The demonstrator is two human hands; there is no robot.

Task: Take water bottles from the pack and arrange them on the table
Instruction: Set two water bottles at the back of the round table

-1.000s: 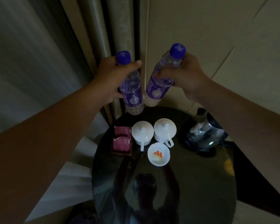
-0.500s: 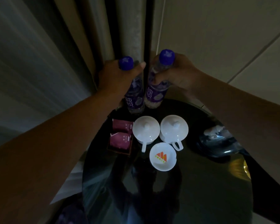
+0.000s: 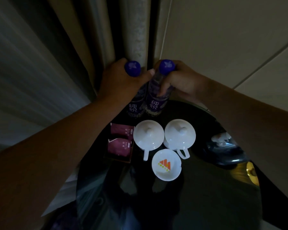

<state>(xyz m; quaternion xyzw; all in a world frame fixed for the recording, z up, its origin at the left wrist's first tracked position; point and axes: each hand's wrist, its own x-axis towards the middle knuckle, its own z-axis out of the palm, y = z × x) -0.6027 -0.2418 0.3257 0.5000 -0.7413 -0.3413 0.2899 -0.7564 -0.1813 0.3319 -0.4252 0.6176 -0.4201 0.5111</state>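
Observation:
Two clear water bottles with purple labels and blue caps stand side by side at the far edge of a round black glass table (image 3: pixel 198 196). My left hand (image 3: pixel 121 83) is wrapped around the upper part of the left bottle (image 3: pixel 135 107). The right bottle (image 3: pixel 155 103) is gripped near its neck by my right hand (image 3: pixel 181 82). Both bottles look upright, with their bases at the tabletop. The pack is not in view.
Just in front of the bottles sit two white lidded cups (image 3: pixel 148 135) (image 3: pixel 179 134), a small white dish with an orange logo (image 3: pixel 166 164) and a tray of purple tea sachets (image 3: pixel 120 142). A dark kettle (image 3: pixel 223 150) stands at the right. Curtains and wall are behind.
Both hands have brought the bottles down and together from a raised, tilted pose to stand upright at the table's far edge.

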